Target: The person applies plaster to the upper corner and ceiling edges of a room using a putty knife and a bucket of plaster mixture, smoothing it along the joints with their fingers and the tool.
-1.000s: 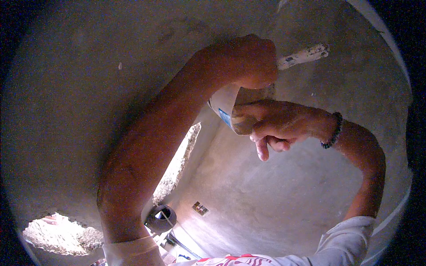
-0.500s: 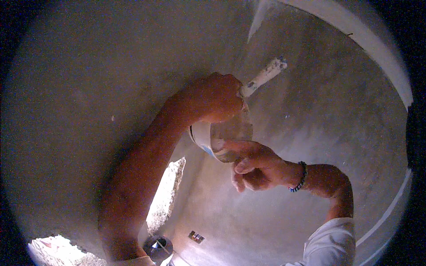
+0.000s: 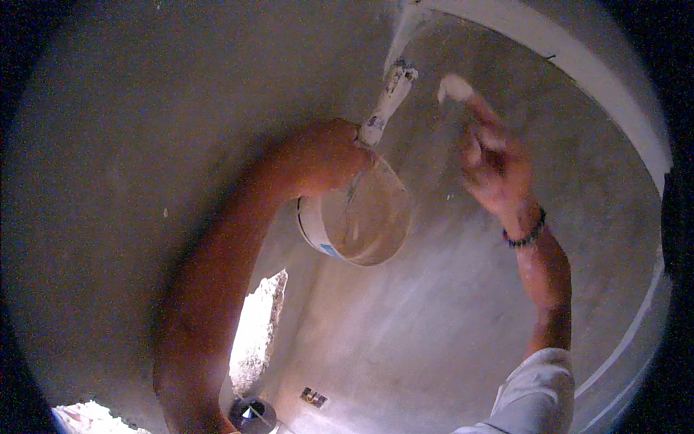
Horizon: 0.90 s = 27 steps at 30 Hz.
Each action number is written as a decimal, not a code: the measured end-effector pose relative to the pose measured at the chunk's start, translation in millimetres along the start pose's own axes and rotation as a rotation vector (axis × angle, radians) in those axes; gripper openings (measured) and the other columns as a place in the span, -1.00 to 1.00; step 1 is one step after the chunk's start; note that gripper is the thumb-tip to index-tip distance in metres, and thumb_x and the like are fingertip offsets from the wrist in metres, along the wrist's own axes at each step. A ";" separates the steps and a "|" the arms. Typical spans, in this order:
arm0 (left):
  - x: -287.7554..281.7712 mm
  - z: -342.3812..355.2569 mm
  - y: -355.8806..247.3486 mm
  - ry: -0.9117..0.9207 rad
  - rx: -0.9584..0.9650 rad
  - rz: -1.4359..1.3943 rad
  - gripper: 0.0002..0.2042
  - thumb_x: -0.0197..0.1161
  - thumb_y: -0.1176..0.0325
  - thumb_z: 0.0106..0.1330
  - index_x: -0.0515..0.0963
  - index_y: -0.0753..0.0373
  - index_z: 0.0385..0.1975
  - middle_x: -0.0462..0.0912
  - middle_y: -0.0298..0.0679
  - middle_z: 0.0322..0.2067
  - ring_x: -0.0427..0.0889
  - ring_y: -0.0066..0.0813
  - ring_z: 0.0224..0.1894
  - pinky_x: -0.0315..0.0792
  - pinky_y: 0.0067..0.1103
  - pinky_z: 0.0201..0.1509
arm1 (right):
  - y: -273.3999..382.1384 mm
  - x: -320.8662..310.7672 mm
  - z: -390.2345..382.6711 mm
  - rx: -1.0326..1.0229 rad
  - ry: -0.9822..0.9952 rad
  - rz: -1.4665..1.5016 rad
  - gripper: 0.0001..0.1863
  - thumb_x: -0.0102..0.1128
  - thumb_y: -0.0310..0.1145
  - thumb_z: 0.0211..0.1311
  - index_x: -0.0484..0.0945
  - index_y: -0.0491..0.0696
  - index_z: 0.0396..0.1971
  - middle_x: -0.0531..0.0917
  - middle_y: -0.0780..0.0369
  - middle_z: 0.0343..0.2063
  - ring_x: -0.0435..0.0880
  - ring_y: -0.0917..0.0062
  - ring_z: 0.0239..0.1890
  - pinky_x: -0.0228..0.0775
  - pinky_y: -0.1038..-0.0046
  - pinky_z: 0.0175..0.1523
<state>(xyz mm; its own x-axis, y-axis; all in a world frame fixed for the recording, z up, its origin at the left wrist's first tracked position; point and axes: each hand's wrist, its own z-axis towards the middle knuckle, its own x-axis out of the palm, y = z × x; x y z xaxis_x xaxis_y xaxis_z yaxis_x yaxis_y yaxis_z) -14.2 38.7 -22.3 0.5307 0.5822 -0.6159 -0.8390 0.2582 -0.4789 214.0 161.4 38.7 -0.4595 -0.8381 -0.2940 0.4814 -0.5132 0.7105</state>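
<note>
My left hand (image 3: 336,155) is closed at the rim of a small whitish bucket (image 3: 312,224). The bucket is tilted so that its inside shows, smeared with pale paste. From the same fist a stubby white handle (image 3: 388,105), stained with dried material, sticks up; the rest of that tool is hidden. My right hand (image 3: 499,163) is raised near the wall to the right of the bucket, somewhat blurred. Its index finger is stretched out with a dab of white paste (image 3: 455,88) on the tip, and the other fingers are loosely bent. A beaded bracelet (image 3: 528,230) circles that wrist.
Grey plastered wall (image 3: 448,289) surrounds the hands. A pale curved band (image 3: 578,50) runs along the upper right. Rough-edged bright openings (image 3: 256,333) show at lower left, near a dark round container (image 3: 251,415). A small wall box (image 3: 313,397) with wires sits low down.
My right hand has left the bucket and moved up and right, with white paste on its fingertip. The bucket and handle have shifted slightly left, and the handle stands steeper.
</note>
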 end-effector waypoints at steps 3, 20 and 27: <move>-4.4 -5.4 -5.2 -0.023 0.058 0.031 -0.66 0.14 0.16 0.16 0.55 0.38 -0.32 0.62 0.09 -0.37 0.62 0.00 -0.34 0.48 -0.25 -0.24 | 14.7 -26.6 67.5 -0.206 -0.137 -0.583 -0.54 -0.05 -0.31 0.28 0.24 0.06 0.18 0.60 0.22 -0.38 0.42 0.70 -0.68 0.30 0.65 -0.69; 3.4 5.0 7.5 0.010 0.160 0.109 -0.70 0.05 0.27 0.17 0.54 0.36 -0.25 0.60 0.08 -0.26 0.62 0.02 -0.26 0.50 -0.24 -0.14 | 34.6 -131.5 285.0 -0.626 0.169 -1.025 -0.45 0.05 -0.11 0.24 0.24 -0.06 0.15 0.56 0.26 -0.41 0.47 0.60 -0.49 0.36 0.58 -0.47; -0.8 -6.3 -1.2 0.031 0.221 0.148 -0.74 0.06 0.31 0.17 0.56 0.34 -0.27 0.60 0.09 -0.27 0.62 0.00 -0.23 0.51 -0.26 -0.16 | 36.3 -103.0 280.3 -0.413 -0.288 -1.990 -0.49 0.04 -0.14 0.12 0.38 -0.05 0.06 0.57 0.07 -0.27 0.55 0.20 -0.24 0.42 0.24 -0.10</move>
<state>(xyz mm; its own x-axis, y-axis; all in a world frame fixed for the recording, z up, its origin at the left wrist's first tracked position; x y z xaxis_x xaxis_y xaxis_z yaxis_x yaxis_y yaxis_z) -12.9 33.0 -25.2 0.4013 0.6027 -0.6897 -0.9116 0.3364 -0.2364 69.5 281.0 274.0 -0.5138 0.8342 -0.2003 -0.6387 -0.5279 -0.5598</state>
